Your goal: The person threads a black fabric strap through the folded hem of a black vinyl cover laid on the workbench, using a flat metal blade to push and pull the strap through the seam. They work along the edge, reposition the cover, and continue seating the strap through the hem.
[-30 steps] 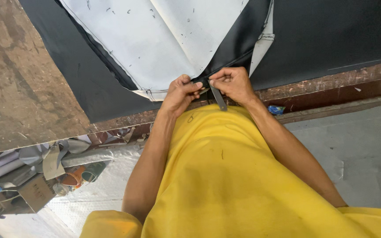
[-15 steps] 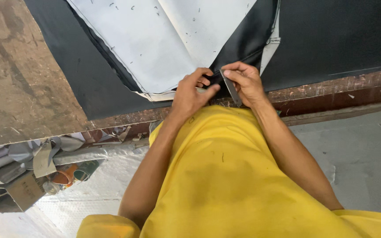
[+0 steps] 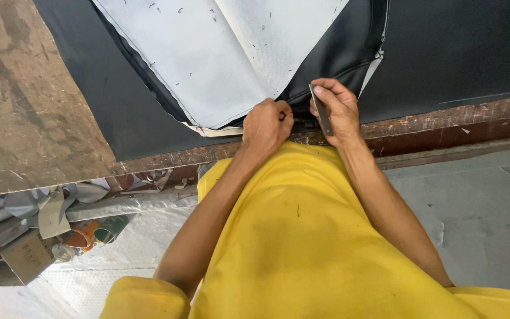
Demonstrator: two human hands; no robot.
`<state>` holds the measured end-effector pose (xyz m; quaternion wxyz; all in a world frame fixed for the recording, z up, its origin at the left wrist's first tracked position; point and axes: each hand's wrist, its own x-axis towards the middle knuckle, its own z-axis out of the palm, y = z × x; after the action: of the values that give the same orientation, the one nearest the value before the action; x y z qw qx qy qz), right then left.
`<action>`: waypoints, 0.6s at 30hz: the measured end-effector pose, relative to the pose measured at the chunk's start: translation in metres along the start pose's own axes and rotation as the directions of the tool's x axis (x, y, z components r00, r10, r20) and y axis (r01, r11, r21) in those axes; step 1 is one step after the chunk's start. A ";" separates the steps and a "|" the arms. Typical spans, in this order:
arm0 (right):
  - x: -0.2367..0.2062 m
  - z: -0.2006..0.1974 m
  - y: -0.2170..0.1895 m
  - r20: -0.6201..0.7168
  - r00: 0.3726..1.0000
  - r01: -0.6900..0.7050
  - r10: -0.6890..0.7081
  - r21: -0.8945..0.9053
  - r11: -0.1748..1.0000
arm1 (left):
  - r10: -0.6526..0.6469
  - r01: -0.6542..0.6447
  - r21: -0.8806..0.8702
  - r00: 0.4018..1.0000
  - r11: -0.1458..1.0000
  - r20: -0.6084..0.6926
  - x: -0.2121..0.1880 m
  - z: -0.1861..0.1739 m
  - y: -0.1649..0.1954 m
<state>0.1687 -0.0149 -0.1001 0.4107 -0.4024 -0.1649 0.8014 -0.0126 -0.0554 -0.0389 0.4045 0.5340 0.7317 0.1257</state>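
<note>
At the near edge of the counter (image 3: 42, 136), the left hand (image 3: 265, 125) pinches the black sheet (image 3: 349, 53) shut in its grip while the right hand (image 3: 339, 109) clasps a thin blade (image 3: 321, 110) against it, so trimming seems underway, needing a steady pull.

The left hand (image 3: 267, 124) pinches the black sheet (image 3: 349, 53) at the worktable (image 3: 30, 118) edge. At its three o'clock, the right hand (image 3: 337, 109) grips a thin flat blade (image 3: 321, 109). White lining (image 3: 219, 53) spreads toward eleven o'clock.
</note>
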 end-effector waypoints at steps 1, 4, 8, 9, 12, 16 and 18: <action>0.000 0.001 0.000 -0.025 1.000 -0.005 0.005 -0.028 1.000 | -0.028 0.027 -0.071 0.999 0.997 -0.018 0.001 0.000 -0.003; -0.001 0.004 0.002 -0.094 0.995 -0.033 0.025 -0.086 0.996 | -0.137 0.126 -0.246 0.990 0.961 -0.029 0.005 -0.004 -0.014; -0.001 0.009 0.002 -0.109 0.994 -0.047 0.026 -0.195 0.980 | -0.304 0.305 -0.371 0.951 0.877 0.062 0.006 -0.007 -0.024; -0.001 0.011 0.002 -0.105 0.994 -0.038 0.013 -0.248 0.968 | -0.334 0.343 -0.400 0.938 0.850 0.095 0.006 -0.008 -0.025; -0.002 0.016 0.004 -0.023 1.000 -0.014 0.004 -0.434 0.901 | -0.347 0.356 -0.440 0.932 0.825 0.104 0.007 -0.009 -0.027; -0.002 0.018 0.010 0.004 1.000 0.011 -0.011 -0.485 0.875 | -0.354 0.377 -0.465 0.925 0.801 0.140 0.009 -0.011 -0.030; 0.000 0.015 0.016 0.012 0.999 0.036 -0.035 -0.522 0.852 | -0.347 0.379 -0.505 0.924 0.775 0.160 0.009 -0.011 -0.031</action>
<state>0.1486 -0.0235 -0.1003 0.3008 -0.4948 -0.3838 0.7194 -0.0428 -0.0574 -0.0551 0.5727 0.2547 0.7458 0.2257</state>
